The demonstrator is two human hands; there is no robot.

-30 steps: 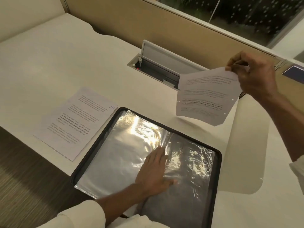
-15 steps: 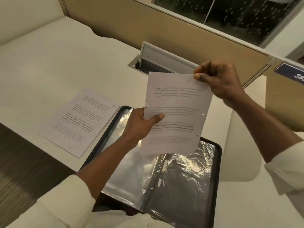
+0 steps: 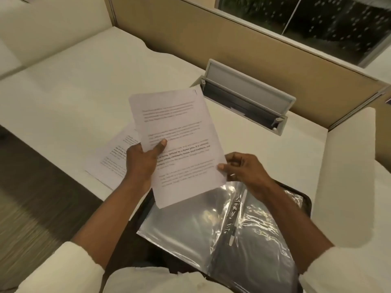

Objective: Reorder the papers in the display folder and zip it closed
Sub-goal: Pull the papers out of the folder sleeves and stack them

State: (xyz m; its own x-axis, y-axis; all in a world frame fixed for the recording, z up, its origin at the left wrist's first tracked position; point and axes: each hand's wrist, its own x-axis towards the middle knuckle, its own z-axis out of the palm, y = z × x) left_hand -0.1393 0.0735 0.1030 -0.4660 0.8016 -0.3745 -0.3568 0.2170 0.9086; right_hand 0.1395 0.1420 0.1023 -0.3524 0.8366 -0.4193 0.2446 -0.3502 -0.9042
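I hold a printed sheet of paper (image 3: 177,140) in the air above the desk. My left hand (image 3: 140,163) grips its left edge, thumb on the printed face. My right hand (image 3: 243,170) pinches its lower right edge. Below it the black zip display folder (image 3: 304,199) lies open on the desk, its shiny clear sleeves (image 3: 190,220) spread flat on both sides of the spine. A second printed sheet (image 3: 112,159) lies flat on the desk to the left of the folder, partly hidden behind my left hand and the held sheet.
A grey cable hatch (image 3: 247,96) stands open in the white desk (image 3: 84,85) just beyond the sheet. A tan partition (image 3: 211,43) runs along the back. The desk's front edge drops to dark flooring (image 3: 31,197) at the left.
The sheet came down from high on the right toward the left and lower. My left hand left the sleeves and took its left edge; my right hand shifted from the top corner to the lower right edge.
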